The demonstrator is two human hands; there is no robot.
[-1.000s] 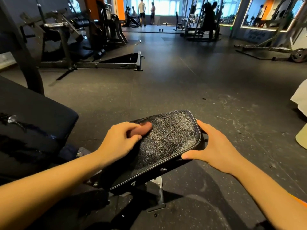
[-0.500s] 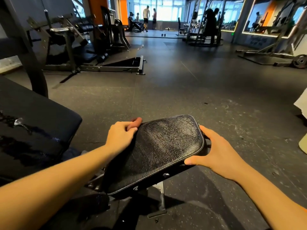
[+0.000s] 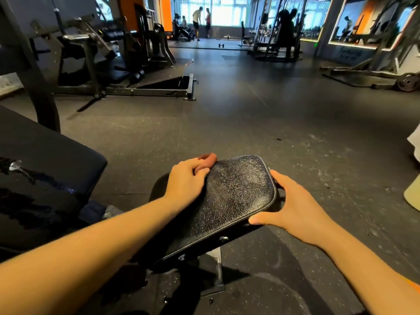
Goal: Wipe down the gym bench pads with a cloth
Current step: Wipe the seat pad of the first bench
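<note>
The black seat pad point(image 3: 236, 201) of a gym bench lies in front of me, its cracked surface shiny and streaked. My left hand point(image 3: 185, 181) rests on the pad's far left corner with its fingers curled round a small bunched brownish cloth point(image 3: 208, 158), most of which is hidden under the fingers. My right hand point(image 3: 288, 205) grips the pad's right edge, thumb on the near corner and fingers wrapped over the side. The bench's larger black back pad point(image 3: 45, 169) lies at the left, with wet streaks on it.
The bench's metal foot point(image 3: 216, 276) stands on the dark rubber floor under the seat pad. A black machine frame point(image 3: 95, 71) stands at the back left, and a weight plate point(image 3: 408, 81) lies far right. Pale objects point(image 3: 412, 196) sit at the right edge. People stand by the distant windows.
My left hand slid with the cloth from the middle of the pad's far half to its far left corner. The right hand stayed on the right edge.
</note>
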